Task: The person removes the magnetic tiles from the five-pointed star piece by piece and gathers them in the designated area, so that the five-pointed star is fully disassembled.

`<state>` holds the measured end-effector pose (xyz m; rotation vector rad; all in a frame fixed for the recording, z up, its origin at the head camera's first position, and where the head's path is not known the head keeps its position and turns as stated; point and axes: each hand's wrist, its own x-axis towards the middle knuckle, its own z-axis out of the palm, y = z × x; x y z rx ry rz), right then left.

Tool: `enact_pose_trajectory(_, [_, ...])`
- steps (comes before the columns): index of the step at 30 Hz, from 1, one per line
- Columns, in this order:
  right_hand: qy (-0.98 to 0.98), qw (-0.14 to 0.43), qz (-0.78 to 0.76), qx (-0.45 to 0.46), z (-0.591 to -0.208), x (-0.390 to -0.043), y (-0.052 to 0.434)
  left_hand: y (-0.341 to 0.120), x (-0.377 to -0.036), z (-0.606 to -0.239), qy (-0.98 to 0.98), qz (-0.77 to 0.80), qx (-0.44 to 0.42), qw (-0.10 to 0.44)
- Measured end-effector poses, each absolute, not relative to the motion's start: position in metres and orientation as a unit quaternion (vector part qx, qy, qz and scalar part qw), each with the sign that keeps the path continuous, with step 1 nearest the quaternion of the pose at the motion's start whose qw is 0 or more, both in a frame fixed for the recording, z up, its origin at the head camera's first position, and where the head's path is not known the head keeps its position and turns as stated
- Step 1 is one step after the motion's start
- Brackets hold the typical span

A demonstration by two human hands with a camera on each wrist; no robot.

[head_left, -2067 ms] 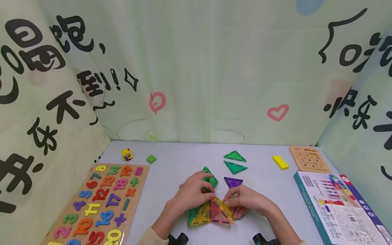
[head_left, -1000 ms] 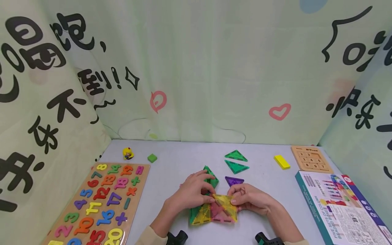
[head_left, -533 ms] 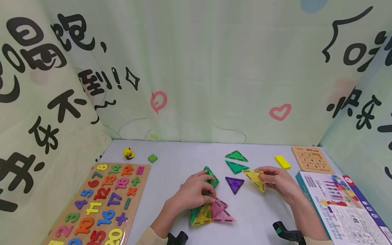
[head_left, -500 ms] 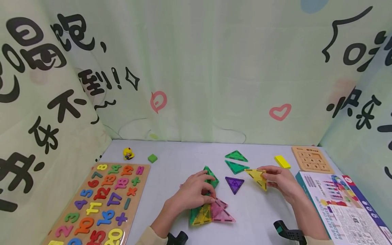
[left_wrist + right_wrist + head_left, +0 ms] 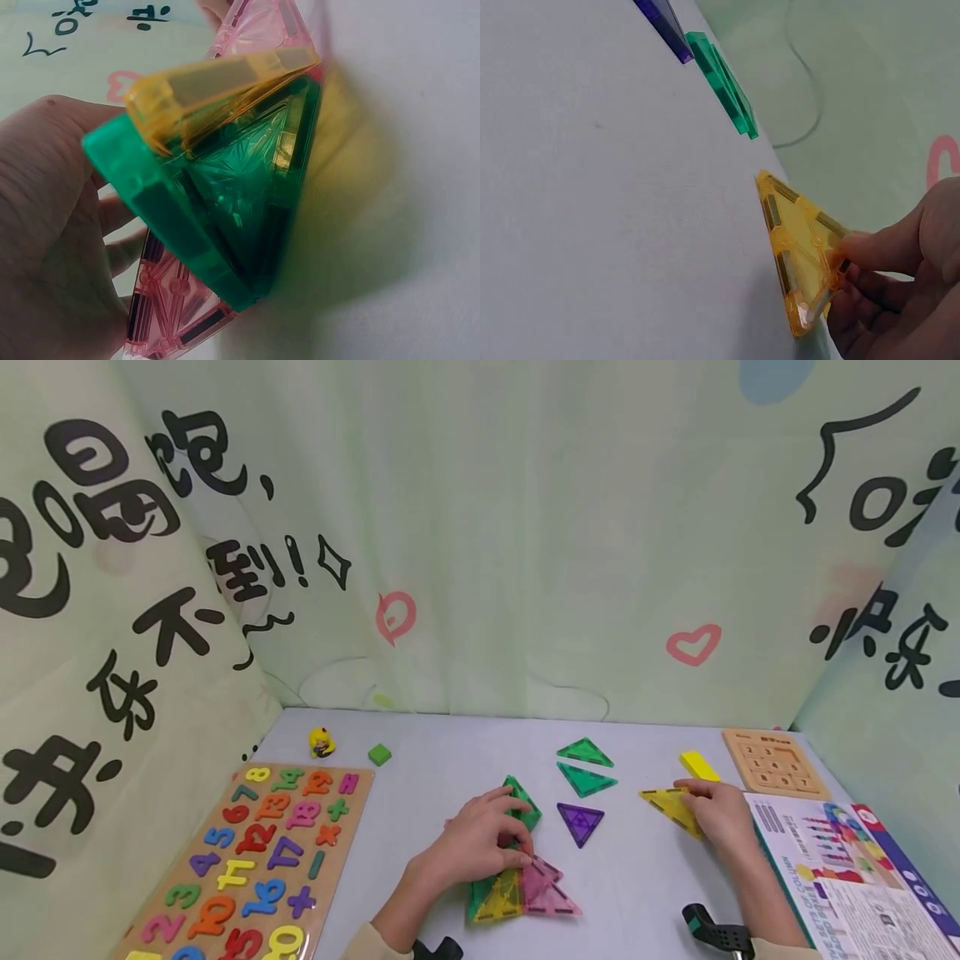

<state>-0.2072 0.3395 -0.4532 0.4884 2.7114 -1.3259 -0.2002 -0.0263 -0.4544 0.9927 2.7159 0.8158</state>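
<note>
In the head view my right hand (image 5: 717, 812) pinches a yellow triangular magnetic tile (image 5: 674, 808) by one corner. Thumb and fingers grip that same yellow tile (image 5: 802, 247) in the right wrist view, its lower edge close over the table. My left hand (image 5: 483, 837) holds a small build of see-through magnetic triangles, its fingers curled behind the build. Green (image 5: 247, 180), yellow (image 5: 225, 82) and pink (image 5: 176, 300) tiles lean together there. From the head, pink tiles (image 5: 551, 902) spread at the build's right side; the hand hides part of it.
A purple triangle (image 5: 581, 822) and two green triangles (image 5: 586, 778) lie between the hands and beyond. A number board (image 5: 341, 852) lies left, a printed box (image 5: 847, 868) right. Behind are a yellow block (image 5: 699, 766), wooden number puzzle (image 5: 776, 764), green block (image 5: 380, 754) and duck-like figure (image 5: 322, 742).
My right hand has taken the yellow triangle off the build's right side and carried it right, past the purple tile, and lower toward the table. My left hand stays at the build.
</note>
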Motion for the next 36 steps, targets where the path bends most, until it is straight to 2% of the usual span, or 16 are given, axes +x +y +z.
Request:
enact_pose_trajectory(6, [0.896, -0.008, -0.408, 0.175, -0.455, -0.205, 0.333, -0.026, -0.199, -0.457, 0.902, 0.269, 0.329, 0.072])
enact_pose_trajectory(9, [0.906, -0.021, -0.394, 0.154, -0.448, -0.201, 0.327, -0.025, -0.199, -0.458, 0.904, 0.270, 0.325, 0.072])
enact_pose_trajectory(13, [0.912, 0.027, -0.400, 0.092, -0.436, -0.190, 0.308, -0.024, -0.199, -0.458, 0.903, 0.271, 0.325, 0.068])
enact_pose_trajectory(20, [0.876, 0.194, -0.438, -0.048, -0.439, -0.166, 0.253, -0.023, -0.200, -0.455, 0.904, 0.266, 0.328, 0.063])
enact_pose_trajectory(23, [0.842, 0.247, -0.467, -0.114, -0.442, -0.159, 0.234, -0.023, -0.200, -0.454, 0.905, 0.267, 0.324, 0.062])
enact_pose_trajectory(27, [0.828, 0.255, -0.478, -0.144, -0.447, -0.153, 0.211, -0.024, -0.199, -0.453, 0.906, 0.271, 0.320, 0.063])
enact_pose_trajectory(32, [0.829, 0.235, -0.490, -0.130, -0.453, -0.149, 0.196, -0.025, -0.200, -0.453, 0.906, 0.268, 0.322, 0.061])
enact_pose_trajectory(36, [0.821, 0.241, -0.503, -0.120, -0.456, -0.150, 0.195, -0.026, -0.200, -0.454, 0.908, 0.266, 0.315, 0.071])
